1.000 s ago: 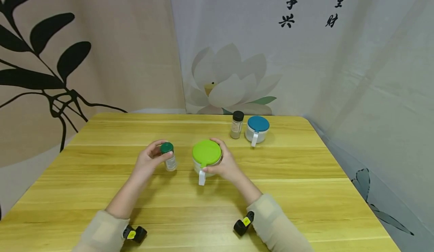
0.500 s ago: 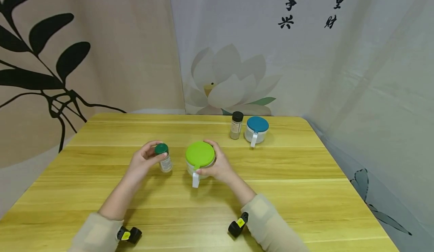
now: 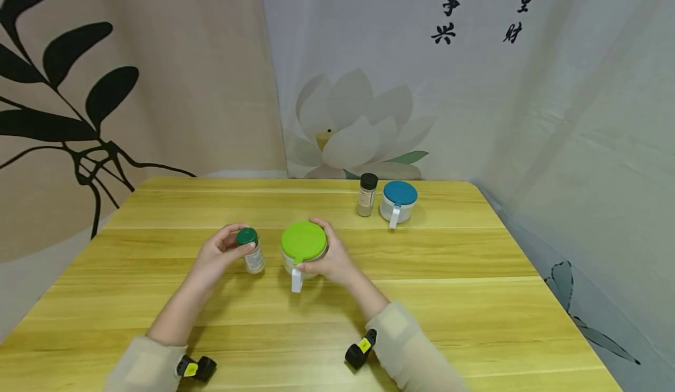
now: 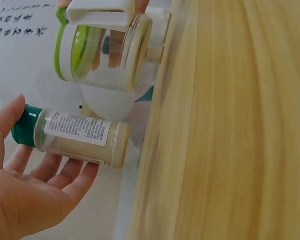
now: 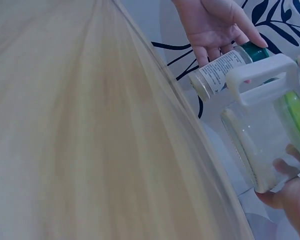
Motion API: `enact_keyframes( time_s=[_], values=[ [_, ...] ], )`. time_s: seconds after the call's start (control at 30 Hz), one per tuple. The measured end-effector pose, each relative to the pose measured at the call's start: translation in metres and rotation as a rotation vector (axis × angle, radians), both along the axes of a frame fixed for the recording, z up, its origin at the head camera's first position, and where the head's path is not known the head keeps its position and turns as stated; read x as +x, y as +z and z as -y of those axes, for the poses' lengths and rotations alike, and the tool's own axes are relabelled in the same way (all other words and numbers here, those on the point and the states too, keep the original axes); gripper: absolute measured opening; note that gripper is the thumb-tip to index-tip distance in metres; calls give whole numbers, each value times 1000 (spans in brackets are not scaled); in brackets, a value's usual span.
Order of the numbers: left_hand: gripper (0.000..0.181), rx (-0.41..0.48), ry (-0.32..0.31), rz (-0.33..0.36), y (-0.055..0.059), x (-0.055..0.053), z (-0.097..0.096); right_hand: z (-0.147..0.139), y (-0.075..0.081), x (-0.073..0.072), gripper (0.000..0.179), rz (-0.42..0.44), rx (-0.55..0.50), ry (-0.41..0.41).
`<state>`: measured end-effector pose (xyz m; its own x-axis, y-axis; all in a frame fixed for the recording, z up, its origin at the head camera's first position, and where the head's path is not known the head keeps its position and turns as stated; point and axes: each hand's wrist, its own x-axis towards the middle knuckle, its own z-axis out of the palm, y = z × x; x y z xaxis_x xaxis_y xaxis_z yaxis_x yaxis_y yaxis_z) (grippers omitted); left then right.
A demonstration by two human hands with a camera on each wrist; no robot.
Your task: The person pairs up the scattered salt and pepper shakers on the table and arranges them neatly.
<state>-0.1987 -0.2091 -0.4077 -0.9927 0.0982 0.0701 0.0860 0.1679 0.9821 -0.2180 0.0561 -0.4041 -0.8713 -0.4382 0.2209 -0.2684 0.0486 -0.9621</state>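
Observation:
My left hand (image 3: 215,255) holds a small spice jar (image 3: 255,259) by its dark green cap, thumb on the near side and fingers behind. In the left wrist view the spice jar (image 4: 80,137) shows a printed white label and pale contents. My right hand (image 3: 336,258) grips a clear seasoning pot (image 3: 304,240) with a lime-green lid and a white handle, which points toward me. The right wrist view shows the pot (image 5: 255,135) see-through, with fingers visible behind its glass. Both containers appear slightly above the table, roughly upright, side by side with a small gap.
Near the back edge of the wooden table (image 3: 448,321) stands a black-capped spice jar (image 3: 366,197). Beside it on the right is a seasoning pot with a blue lid (image 3: 399,194) and white handle. A printed curtain (image 3: 221,87) hangs behind the table.
Both hands have shifted left and slightly toward me, carrying the green-capped spice jar and the green-lidded pot with them. The two containers at the back stay in place.

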Motion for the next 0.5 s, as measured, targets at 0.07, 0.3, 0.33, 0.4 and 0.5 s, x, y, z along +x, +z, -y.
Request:
enact_keyframes(
  time_s=[0.07,0.3,0.33,0.4,0.5],
  values=[
    [51,-3,-5,0,0,0,1,1,-1,0,93,4,-5,2],
    [50,-12,-35,-3,0,0,4,6,-4,-1,92,4,-16,22],
    [50,-13,-36,-1,0,0,4,6,-5,-2,92,4,-23,24],
    [50,-18,-36,3,0,1,4,7,-6,-2,92,0,-36,26],
    [50,-20,-38,5,-1,0,5,9,-5,-2,92,-5,-36,26]
  ],
)
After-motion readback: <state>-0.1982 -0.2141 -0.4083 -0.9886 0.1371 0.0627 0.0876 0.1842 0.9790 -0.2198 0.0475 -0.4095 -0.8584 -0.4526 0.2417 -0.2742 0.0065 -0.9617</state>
